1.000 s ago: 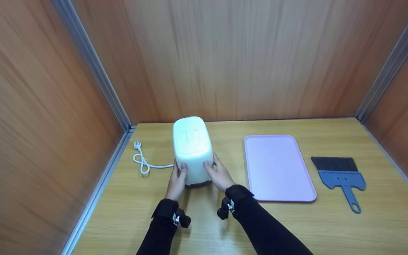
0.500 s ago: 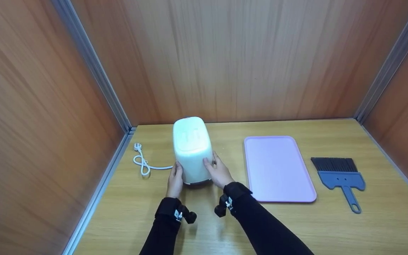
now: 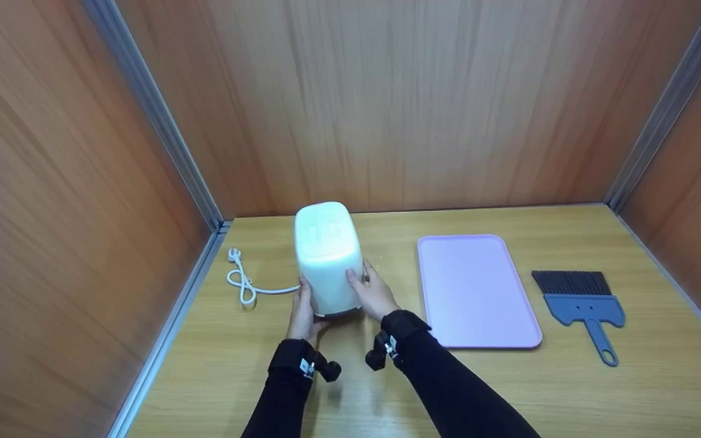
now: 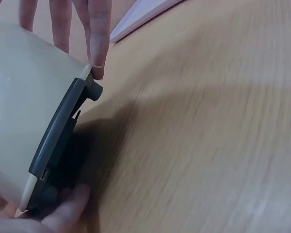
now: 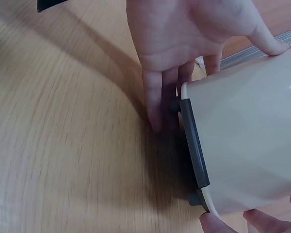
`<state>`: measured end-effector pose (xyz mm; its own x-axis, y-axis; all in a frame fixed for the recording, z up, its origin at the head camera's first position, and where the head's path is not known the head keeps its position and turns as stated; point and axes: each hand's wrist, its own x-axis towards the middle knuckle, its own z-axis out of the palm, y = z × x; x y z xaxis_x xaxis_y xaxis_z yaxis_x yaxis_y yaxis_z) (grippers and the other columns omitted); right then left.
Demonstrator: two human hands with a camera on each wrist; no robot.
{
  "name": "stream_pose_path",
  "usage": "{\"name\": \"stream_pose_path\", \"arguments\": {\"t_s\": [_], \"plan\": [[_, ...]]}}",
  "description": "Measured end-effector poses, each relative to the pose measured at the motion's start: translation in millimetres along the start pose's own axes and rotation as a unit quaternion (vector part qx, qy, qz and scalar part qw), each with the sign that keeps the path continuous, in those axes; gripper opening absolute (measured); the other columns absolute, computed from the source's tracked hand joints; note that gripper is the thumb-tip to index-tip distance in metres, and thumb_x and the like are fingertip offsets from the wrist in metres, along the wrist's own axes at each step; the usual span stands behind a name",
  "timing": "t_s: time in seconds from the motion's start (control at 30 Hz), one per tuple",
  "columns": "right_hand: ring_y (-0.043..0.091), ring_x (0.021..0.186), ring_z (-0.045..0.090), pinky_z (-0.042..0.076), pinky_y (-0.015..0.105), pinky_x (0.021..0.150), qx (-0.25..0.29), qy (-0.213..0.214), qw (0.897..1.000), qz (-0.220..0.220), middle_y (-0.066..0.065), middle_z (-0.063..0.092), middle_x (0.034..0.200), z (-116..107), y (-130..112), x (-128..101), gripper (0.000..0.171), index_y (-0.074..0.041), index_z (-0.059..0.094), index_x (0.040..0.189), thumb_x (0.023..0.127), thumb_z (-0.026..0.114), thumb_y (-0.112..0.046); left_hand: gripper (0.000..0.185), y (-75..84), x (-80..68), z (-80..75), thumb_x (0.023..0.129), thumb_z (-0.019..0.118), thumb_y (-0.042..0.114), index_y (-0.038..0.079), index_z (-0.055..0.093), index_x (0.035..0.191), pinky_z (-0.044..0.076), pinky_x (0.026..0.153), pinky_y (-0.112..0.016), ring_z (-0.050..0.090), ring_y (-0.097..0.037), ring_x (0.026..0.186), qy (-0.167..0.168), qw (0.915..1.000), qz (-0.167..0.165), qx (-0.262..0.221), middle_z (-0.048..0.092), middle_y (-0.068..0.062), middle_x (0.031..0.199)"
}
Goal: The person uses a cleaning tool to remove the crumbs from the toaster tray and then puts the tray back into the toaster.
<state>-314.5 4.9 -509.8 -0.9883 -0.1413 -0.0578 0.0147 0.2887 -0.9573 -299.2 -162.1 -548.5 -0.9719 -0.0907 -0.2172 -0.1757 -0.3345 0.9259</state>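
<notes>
A white toaster (image 3: 328, 255) with a rounded top stands between both hands in the head view. Its near end is raised, and a shadow shows under the base in both wrist views. My left hand (image 3: 302, 313) holds the left side, one digit reaching beneath the near bottom edge. On the other side my right hand (image 3: 376, 298) grips it, thumb on the wall and fingers at the bottom edge. A dark strip (image 4: 58, 128) and small feet (image 5: 196, 198) show along the base in the wrist views. A white cord (image 3: 274, 291) runs out to the left.
The cord ends in a plug (image 3: 235, 255) near the left wall. Right of the toaster lies a pink tray (image 3: 478, 292). Further right is a blue brush (image 3: 585, 307) with dark bristles. Wooden panels (image 3: 387, 103) enclose the table (image 3: 387, 389) at the back and sides.
My left thumb has come off the toaster's near face, and a left digit now reaches under its bottom edge. The right hand keeps its grip. Toaster, tray and brush have hardly moved.
</notes>
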Motion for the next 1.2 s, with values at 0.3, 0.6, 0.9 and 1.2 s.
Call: {"name": "stream_pose_path", "arguments": {"t_s": [0.3, 0.6, 0.9, 1.2], "plan": [[0.047, 0.150, 0.040, 0.032, 0.055, 0.125, -0.003, 0.000, 1.000, -0.004, 0.034, 0.039, 0.162, -0.2, 3.0, -1.6, 0.077, 0.001, 0.021, 0.168, 0.113, 0.050, -0.045, 0.086, -1.0, -0.2, 0.9, 0.104, 0.034, 0.076, 0.013, 0.030, 0.164, 0.032, 0.122, -0.064, 0.037, -0.040, 0.152, -0.006, 0.9996, 0.015, -0.025, 0.040, -0.021, 0.164], [0.048, 0.149, 0.041, 0.032, 0.060, 0.124, -0.004, -0.009, 1.000, 0.004, 0.032, 0.044, 0.159, -8.3, 12.6, -5.2, 0.077, -0.005, 0.023, 0.169, 0.112, 0.051, -0.048, 0.088, 4.2, 0.1, -0.6, 0.107, 0.031, 0.073, 0.011, 0.023, 0.168, 0.016, 0.125, -0.072, 0.023, -0.044, 0.158, 0.004, 0.9997, 0.006, 0.025, 0.029, -0.023, 0.170], [0.046, 0.142, 0.051, 0.054, 0.052, 0.106, 0.021, -0.013, 1.000, -0.010, 0.034, 0.046, 0.156, -24.6, 26.0, -11.3, 0.069, 0.000, 0.032, 0.165, 0.113, 0.054, -0.040, 0.090, 5.4, -2.5, 0.6, 0.108, 0.029, 0.070, 0.003, 0.019, 0.168, 0.015, 0.125, -0.072, 0.025, -0.047, 0.155, 0.006, 0.9997, 0.018, 0.018, 0.029, -0.029, 0.167], [0.048, 0.124, 0.064, 0.059, 0.051, 0.099, 0.051, -0.010, 0.999, 0.010, 0.029, 0.057, 0.141, -40.9, 38.3, -15.7, 0.045, 0.006, 0.054, 0.147, 0.113, 0.056, -0.024, 0.091, 8.5, -2.5, -2.4, 0.107, 0.029, 0.073, 0.007, 0.022, 0.168, 0.015, 0.126, -0.070, 0.023, -0.044, 0.157, -0.012, 0.9997, 0.003, 0.023, 0.028, -0.026, 0.168]]}}
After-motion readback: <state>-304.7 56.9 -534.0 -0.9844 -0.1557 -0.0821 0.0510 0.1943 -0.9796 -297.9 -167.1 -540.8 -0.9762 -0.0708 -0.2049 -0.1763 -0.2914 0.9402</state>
